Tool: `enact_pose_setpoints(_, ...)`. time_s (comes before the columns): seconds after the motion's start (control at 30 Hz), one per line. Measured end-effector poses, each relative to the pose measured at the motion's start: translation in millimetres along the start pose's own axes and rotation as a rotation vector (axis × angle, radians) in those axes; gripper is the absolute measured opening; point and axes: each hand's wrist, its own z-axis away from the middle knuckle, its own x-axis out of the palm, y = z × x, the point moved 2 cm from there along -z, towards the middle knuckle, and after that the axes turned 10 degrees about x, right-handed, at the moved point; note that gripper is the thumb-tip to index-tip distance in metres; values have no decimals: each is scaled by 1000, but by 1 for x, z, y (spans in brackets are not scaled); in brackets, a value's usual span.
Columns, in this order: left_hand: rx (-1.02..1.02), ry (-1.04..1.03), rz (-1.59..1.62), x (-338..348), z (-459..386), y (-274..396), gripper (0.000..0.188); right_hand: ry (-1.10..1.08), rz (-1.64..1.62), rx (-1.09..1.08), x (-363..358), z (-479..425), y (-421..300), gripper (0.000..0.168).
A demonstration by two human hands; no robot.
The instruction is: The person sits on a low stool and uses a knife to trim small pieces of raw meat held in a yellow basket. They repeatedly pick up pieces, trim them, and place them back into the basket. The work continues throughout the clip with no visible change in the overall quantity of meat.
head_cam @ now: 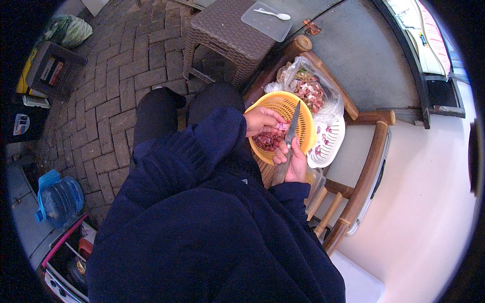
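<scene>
My left hand pinches a small pinkish-purple piece of shallot between thumb and fingers, over a yellow plastic colander. In my right hand is a knife, its wooden handle in my palm and its metal blade pointing away from me, close to the shallot. Chopped reddish-purple pieces lie in the bottom of the colander, partly hidden by my hands. Next to it, a white slotted basket holds several small purple shallots.
Behind the colander sits a clear plastic bag of peelings and scraps. A bamboo frame edges the right side. On a brown woven-pattern stool lie a lid and a white spoon. A water jug stands left.
</scene>
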Motion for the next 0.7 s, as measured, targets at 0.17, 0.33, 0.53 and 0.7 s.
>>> enact_pose_setpoints(0.17, 11, 8, 9, 2, 1, 1, 21, -2, -23, 9, -4, -1, 0, 16)
enact_pose_setpoints(0.33, 14, 6, -19, 1, 1, 1, 19, -19, -46, -56, -4, -1, -2, 17)
enact_pose_setpoints(0.53, -6, 27, -28, 2, 1, 0, 20, 174, 215, -159, 12, 2, -2, 22)
enact_pose_setpoints(0.7, 18, 26, -29, -1, -2, -3, 20, 445, 738, -293, 19, 2, 0, 37)
